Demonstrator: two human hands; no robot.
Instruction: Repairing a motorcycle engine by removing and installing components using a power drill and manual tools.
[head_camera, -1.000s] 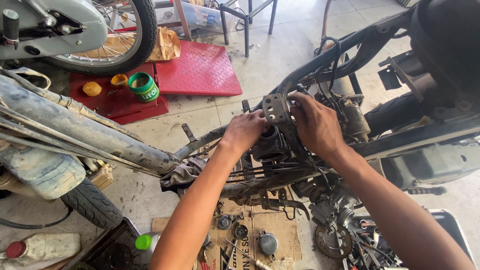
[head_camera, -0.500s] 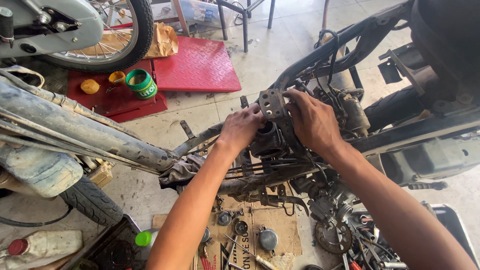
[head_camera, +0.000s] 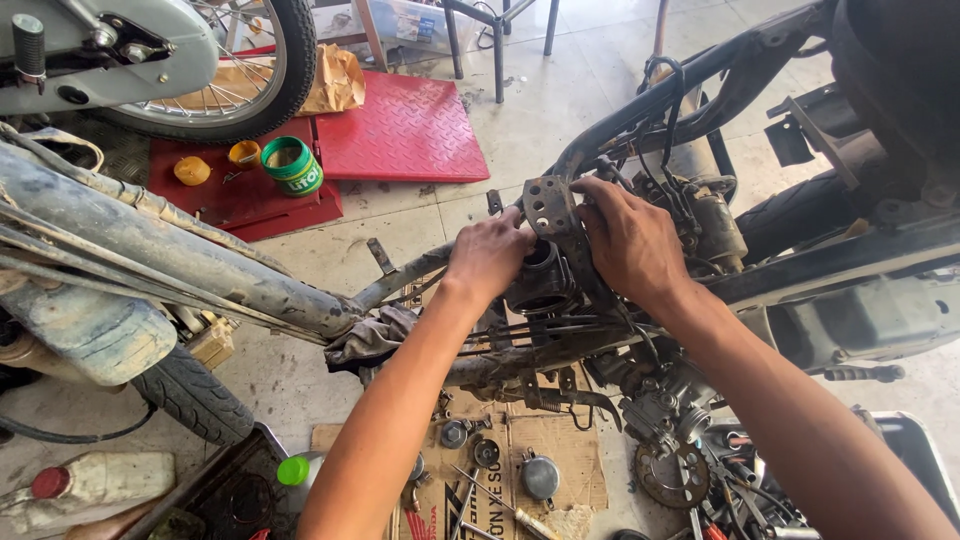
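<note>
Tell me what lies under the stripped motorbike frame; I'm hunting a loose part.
Under the frame lies flattened cardboard with small round metal parts and a sprocket. The left hand and right hand hide what they grip.

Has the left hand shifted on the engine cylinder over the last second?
No. The left hand stays on the cylinder, just left of the perforated bracket, as before; only the camera view shifted slightly.

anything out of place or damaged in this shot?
Mostly clutter. Loose round parts and a sprocket lie scattered on flattened cardboard under the stripped frame. A dirty rag hangs off a tube. Both hands grip the engine part.
</note>
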